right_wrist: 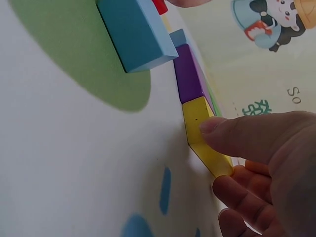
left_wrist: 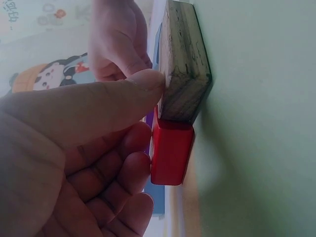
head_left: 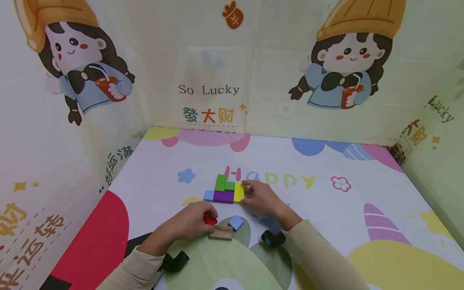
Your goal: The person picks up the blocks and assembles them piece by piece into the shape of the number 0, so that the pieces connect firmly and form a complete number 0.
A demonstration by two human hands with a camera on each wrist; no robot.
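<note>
In the head view, we see the left hand (head_left: 190, 221) over the near side of the printed mat (head_left: 322, 219), its fingers bent at the red block (head_left: 210, 221) and its thumb at the wooden block (head_left: 220, 233). Just beyond the wooden block's right end lies the blue block (head_left: 236, 222), turned at an angle. Farther up the mat we find a cluster: the light blue block (head_left: 208, 195), the purple block (head_left: 223, 197) and the yellow block (head_left: 239, 193) in a row, with the tall green block (head_left: 220, 183) and the small green block (head_left: 230, 186) behind the purple one. The right hand (head_left: 262, 199) is at the yellow block's right side. In the left wrist view, we see the red and wooden blocks touching end to end, the left thumb against the wooden one and bent fingertips against the red; whether that hand truly grips either, we cannot quite tell from this angle. In the right wrist view, the right thumb presses the yellow block's face while bent fingers meet its far end, so we read a nearly closed pinch; the purple block abuts the yellow.
</note>
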